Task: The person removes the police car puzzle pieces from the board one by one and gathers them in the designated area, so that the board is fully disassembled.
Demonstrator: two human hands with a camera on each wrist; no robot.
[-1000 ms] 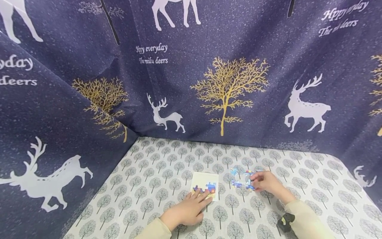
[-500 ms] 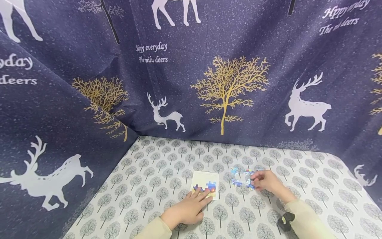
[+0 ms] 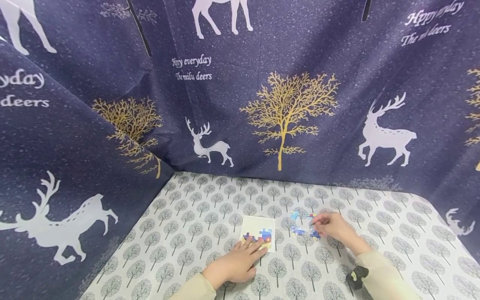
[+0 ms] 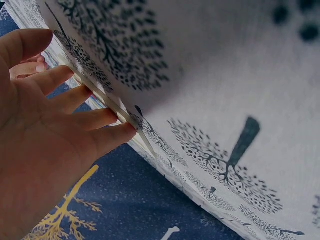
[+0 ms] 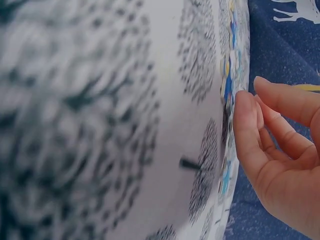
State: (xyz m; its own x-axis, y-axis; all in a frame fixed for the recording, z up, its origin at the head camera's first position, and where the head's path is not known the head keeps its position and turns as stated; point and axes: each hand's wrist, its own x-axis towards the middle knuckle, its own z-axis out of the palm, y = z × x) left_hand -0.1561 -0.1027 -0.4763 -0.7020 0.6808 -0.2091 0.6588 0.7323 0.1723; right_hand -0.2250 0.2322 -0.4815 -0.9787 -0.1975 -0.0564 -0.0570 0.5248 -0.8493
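Straight, spread fingers of my left hand [image 3: 238, 260] press on the lower part of a white puzzle board [image 3: 258, 221]. On the board, joined puzzle pieces [image 3: 265, 234] show part of a blue train. In the left wrist view the left hand [image 4: 75, 115] has its fingertips on the board's thin edge. To the right, my right hand [image 3: 335, 229] is over several loose blue puzzle pieces [image 3: 300, 230] and partly covers them. In the right wrist view the right hand [image 5: 285, 135] has thumb and forefinger bent close together, with a small gap and no piece visible between them.
A white cloth [image 3: 180, 250] printed with grey trees covers the table. Behind and to the left hangs a dark blue curtain [image 3: 232, 104] with deer and golden trees. A black band device [image 3: 357, 277] is on the right sleeve.
My right hand has shifted slightly away from me over the loose pieces, its fingertips now nearer their upper edge. My left hand has stayed on the board.
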